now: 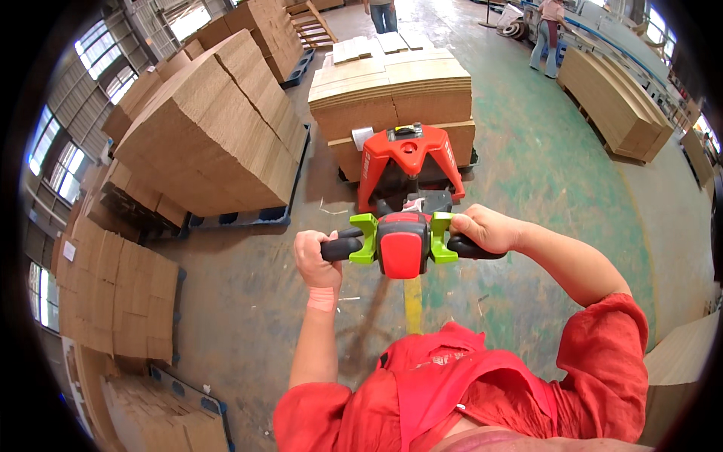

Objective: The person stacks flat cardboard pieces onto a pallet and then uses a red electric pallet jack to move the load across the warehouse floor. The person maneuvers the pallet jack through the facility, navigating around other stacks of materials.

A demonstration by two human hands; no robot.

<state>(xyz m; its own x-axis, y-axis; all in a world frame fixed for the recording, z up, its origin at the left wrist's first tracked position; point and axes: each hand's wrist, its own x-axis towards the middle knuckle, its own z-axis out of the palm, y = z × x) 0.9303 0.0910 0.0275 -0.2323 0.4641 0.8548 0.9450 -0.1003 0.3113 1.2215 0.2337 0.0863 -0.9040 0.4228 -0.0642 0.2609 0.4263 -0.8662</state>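
Observation:
Both of my hands are on the control handle [401, 255] of a red pallet truck [410, 151]; the handle has black grips, bright green guards and a red centre. My left hand [310, 258] is closed round the left grip, a pinkish band on its wrist. Round the right grip my right hand [486, 228] is wrapped, its thumb on the inner end beside the green guard. Ahead, the truck's red body stands against a stack of wooden boards [392, 83], with loose pale strips [376, 45] on top. Its forks are hidden under the load.
Tall stacks of brown boards [211, 135] on blue pallets [241, 220] line the left side, with more stacks [120, 294] nearer me. At the right lies a long board stack [614, 105]. One person [382, 15] stands beyond the load, another [550, 34] by machinery at far right.

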